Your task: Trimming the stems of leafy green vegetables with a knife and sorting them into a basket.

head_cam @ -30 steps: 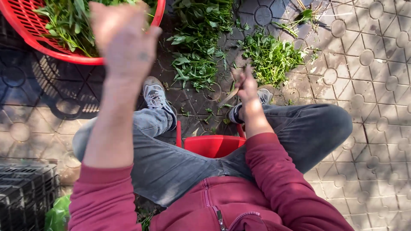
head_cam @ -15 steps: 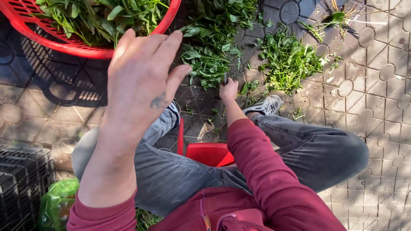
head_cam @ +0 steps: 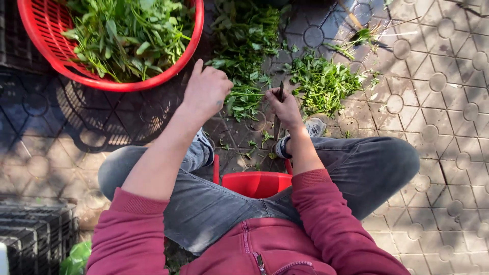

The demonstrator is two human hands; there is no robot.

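Greens (head_cam: 244,97) lie in a loose pile on the patterned paving (head_cam: 448,153), just ahead of the person's knees; the left hand (head_cam: 206,91) sits at the near edge of that pile, fingers curled inward into a loose fist, and whether stems are caught inside the curl cannot be told from above; the right hand (head_cam: 285,108) is closed around a thin dark knife (head_cam: 278,109), which stands roughly upright in the grip, its upper end showing above the knuckles and its lower end pointing down toward the ground; a second, smaller heap of cut leaves (head_cam: 326,84) lies just to the right of that hand; a red basket (head_cam: 191,48) heaped with more leafy stems stands at the upper left, its rim close to the left hand; a low red stool (head_cam: 257,183) shows between the grey-trousered legs, and a grey shoe (head_cam: 313,127) rests beside the right wrist.
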